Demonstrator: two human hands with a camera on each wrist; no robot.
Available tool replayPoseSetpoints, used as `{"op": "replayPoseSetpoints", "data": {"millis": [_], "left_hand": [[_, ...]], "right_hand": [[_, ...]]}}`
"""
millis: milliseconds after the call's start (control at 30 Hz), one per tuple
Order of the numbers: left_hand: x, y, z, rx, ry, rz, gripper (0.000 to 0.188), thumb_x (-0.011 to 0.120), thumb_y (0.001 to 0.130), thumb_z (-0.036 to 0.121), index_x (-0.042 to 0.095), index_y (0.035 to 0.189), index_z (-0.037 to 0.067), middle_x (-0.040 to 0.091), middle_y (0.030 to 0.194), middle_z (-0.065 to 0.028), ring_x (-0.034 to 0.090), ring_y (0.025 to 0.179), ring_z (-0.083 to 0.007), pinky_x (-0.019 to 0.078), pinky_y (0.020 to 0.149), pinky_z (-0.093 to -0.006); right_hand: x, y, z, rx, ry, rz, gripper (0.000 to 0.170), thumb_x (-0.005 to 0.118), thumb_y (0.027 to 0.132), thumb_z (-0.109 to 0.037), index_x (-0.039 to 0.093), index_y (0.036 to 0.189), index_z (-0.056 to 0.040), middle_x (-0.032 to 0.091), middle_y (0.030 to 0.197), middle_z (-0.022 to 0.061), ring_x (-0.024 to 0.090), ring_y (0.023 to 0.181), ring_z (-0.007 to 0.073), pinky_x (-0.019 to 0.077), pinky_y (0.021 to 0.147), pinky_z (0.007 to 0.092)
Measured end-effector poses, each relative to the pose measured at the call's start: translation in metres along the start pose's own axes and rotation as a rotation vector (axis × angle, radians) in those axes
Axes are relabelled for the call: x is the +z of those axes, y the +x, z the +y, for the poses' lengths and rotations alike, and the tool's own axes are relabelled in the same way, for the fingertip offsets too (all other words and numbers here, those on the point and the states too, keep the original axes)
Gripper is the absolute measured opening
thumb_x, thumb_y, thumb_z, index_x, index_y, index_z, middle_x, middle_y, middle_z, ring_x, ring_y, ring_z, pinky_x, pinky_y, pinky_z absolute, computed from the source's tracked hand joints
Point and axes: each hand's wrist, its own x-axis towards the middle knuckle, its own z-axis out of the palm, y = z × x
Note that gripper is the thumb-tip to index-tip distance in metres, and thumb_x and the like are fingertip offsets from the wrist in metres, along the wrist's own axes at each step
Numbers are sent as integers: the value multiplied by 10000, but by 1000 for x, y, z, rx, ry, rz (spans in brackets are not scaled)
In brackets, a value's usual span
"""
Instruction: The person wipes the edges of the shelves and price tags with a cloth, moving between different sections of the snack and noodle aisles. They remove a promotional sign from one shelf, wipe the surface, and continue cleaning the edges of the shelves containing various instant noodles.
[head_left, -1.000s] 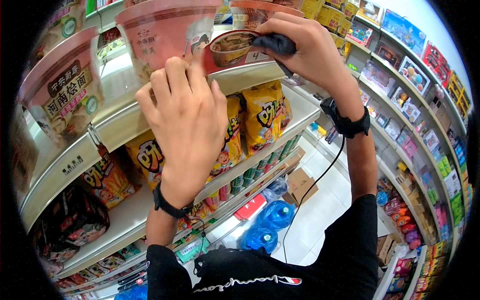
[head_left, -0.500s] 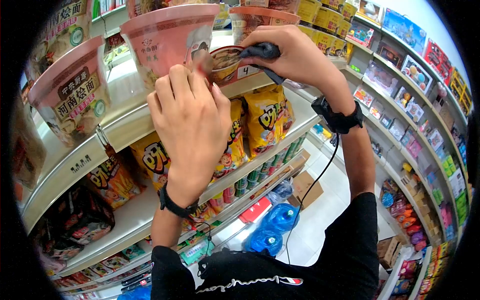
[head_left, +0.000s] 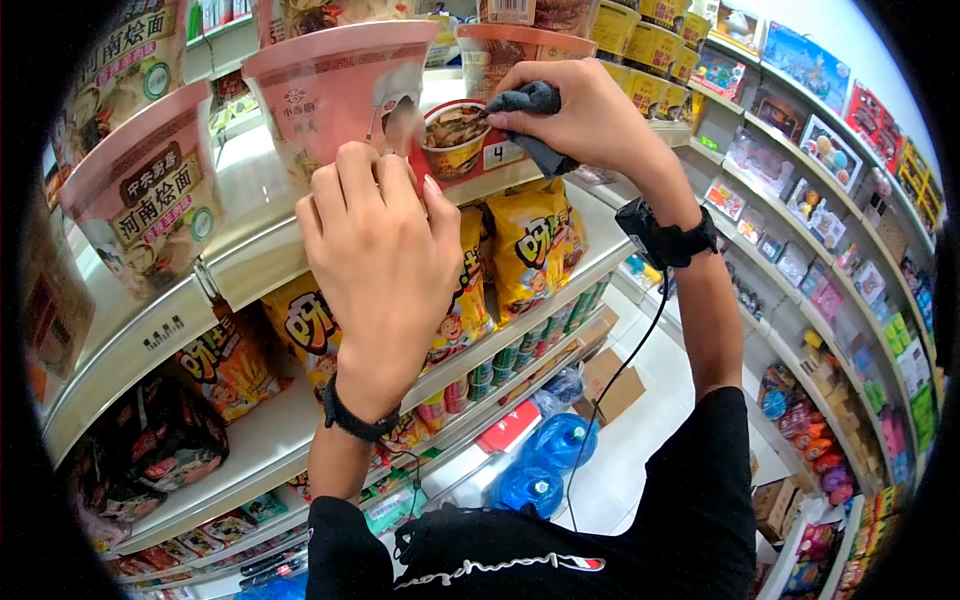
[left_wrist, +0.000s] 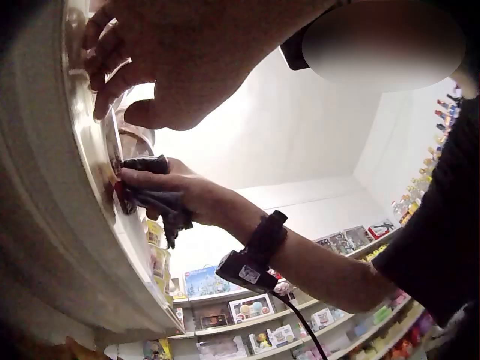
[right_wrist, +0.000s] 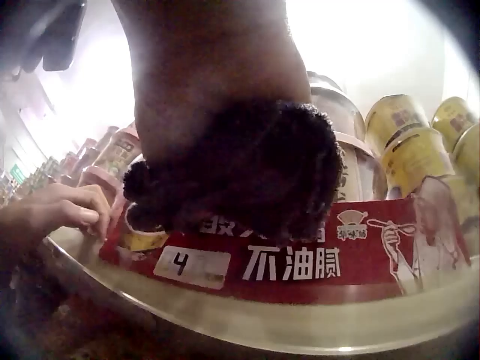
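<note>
A dark grey cloth [head_left: 533, 112] is bunched in my right hand [head_left: 610, 115], which grips it against a red sign [head_left: 475, 165] along the shelf's front edge. On the sign are a picture of a noodle bowl and a white label marked 4. In the right wrist view the cloth [right_wrist: 247, 165] covers part of the sign's lettering. My left hand [head_left: 385, 260] is at the sign's left end, fingertips right at the shelf edge. From the left wrist view, the fingers of that hand [left_wrist: 172, 60] lie spread along the edge, thumb held apart.
Pink noodle tubs [head_left: 335, 95] stand behind the sign, and yellow tubs [head_left: 645, 65] farther right. Yellow snack bags [head_left: 535, 240] fill the shelf below. Blue-wrapped bottles [head_left: 560, 440] and a cardboard box [head_left: 610, 385] are on the floor. A cable hangs from the right wrist.
The right hand has slid the cloth left across the sign onto the bowl picture, then slightly back right. The left hand has stayed at the sign's left end. The view has shifted slightly.
</note>
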Motion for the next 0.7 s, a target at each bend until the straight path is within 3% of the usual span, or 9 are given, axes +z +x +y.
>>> {"op": "replayPoseSetpoints", "data": {"millis": [133,233,333,633,667,700], "left_hand": [[-1,1,0,3,7,-9,197,674,823,225,606,873,47,527,948,-98,527,946,-274,426,822,-408],[-2,1,0,8,3,-23,192,674,829,227,596,852,53,527,922,-95,528,937,-276,428,818,-412],[-4,2,-1,1,-3,-41,185,666,849,222,596,867,51,538,928,-99,533,946,-284,429,831,-420],[-8,0,1,-9,-12,-65,243,654,877,275,618,912,37,542,954,-121,527,944,-303,419,831,-432],[-6,1,1,-5,-17,-53,254,652,869,288,617,890,38,534,933,-120,520,931,-297,414,818,-429],[-5,1,1,0,-22,-40,265,650,862,301,616,868,39,526,911,-119,513,918,-292,409,805,-426]], "right_hand": [[0,-2,4,61,-75,-17,251,781,840,-281,743,991,-85,716,832,175,698,772,354,555,715,391],[3,-5,3,145,4,-47,226,791,843,-223,721,970,-51,704,850,115,673,755,239,534,731,332],[8,-15,-2,-24,-121,39,233,792,836,-233,722,985,-69,692,898,106,675,827,281,530,759,357],[-10,-27,21,65,-148,66,215,778,833,-291,734,983,-143,691,923,79,675,891,310,540,763,392],[-13,-29,21,61,-132,60,221,778,852,-198,708,1013,-64,670,913,110,664,861,308,514,774,364],[-16,-32,24,77,-152,52,220,775,854,-192,707,1020,-65,670,924,112,663,865,310,515,775,368]]}}
